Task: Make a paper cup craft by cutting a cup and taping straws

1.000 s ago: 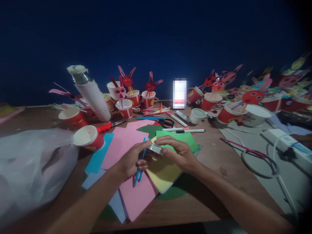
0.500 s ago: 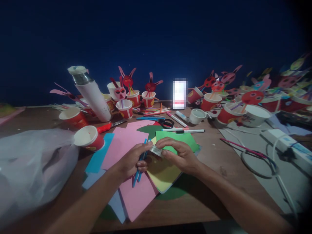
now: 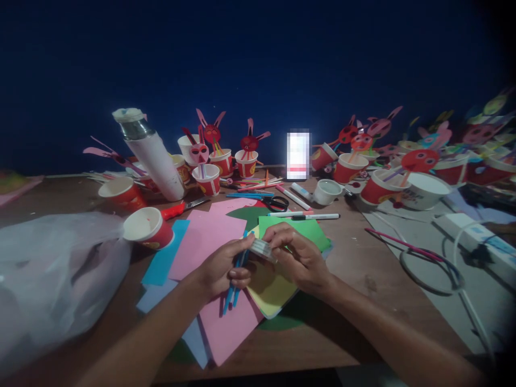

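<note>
My left hand [image 3: 226,269] is closed round a few thin blue sticks [image 3: 229,301], which slant down out of the fist over pink paper [image 3: 226,333]. Between its thumb and fingers sits a small, flat, whitish piece with pale stripes [image 3: 261,248]; its exact kind is unclear. At the right end of that piece, my right hand [image 3: 300,258] has its thumb and fingertips pinched together. Under both hands lie sheets of yellow paper [image 3: 274,290] and green paper [image 3: 310,232].
A white plastic bag [image 3: 52,285] and a red paper cup [image 3: 151,228] stand left. Behind are a utility knife [image 3: 177,209], a leaning flask [image 3: 155,161], scissors [image 3: 278,203], markers [image 3: 318,216] and cups with paper rabbits [image 3: 246,156]. A power strip [image 3: 475,242] with cables lies right.
Both hands have shifted slightly to the right. The whitish piece has tilted a little, and my right fingers have curled closer onto its end. The blue sticks moved with my left hand.
</note>
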Available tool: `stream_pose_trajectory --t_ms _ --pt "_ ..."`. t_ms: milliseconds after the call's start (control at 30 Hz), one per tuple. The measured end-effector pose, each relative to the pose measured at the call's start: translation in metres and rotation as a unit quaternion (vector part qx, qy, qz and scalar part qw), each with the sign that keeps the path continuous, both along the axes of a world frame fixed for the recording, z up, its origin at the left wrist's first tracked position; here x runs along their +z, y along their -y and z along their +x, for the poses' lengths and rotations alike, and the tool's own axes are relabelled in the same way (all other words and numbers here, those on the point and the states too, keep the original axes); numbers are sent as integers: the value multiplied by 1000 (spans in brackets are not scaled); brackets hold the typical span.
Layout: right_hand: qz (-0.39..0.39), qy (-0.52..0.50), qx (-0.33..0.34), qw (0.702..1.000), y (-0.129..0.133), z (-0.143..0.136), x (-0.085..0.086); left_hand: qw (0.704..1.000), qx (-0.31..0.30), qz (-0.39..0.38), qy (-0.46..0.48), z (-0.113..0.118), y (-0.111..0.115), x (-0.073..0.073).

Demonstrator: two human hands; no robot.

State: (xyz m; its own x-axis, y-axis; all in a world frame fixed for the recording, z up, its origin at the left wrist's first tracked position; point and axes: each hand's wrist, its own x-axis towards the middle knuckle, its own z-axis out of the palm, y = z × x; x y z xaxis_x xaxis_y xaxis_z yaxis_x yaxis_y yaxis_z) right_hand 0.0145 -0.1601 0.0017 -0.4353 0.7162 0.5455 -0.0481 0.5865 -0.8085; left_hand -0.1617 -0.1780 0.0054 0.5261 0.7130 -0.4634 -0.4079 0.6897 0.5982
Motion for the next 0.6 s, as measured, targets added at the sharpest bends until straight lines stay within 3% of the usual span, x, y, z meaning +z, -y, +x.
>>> stream_pose_trajectory --t_ms 200,400,600 --pt "-17 -13 1 1000 6 0 -1 996 -67 -19 49 -2 0 -3" --pt "-133 -62 63 987 11 0 6 989 -113 -36 85 -1 1 -6" --pt "-164 -86 63 981 9 2 14 988 -115 -31 100 6 4 -6"
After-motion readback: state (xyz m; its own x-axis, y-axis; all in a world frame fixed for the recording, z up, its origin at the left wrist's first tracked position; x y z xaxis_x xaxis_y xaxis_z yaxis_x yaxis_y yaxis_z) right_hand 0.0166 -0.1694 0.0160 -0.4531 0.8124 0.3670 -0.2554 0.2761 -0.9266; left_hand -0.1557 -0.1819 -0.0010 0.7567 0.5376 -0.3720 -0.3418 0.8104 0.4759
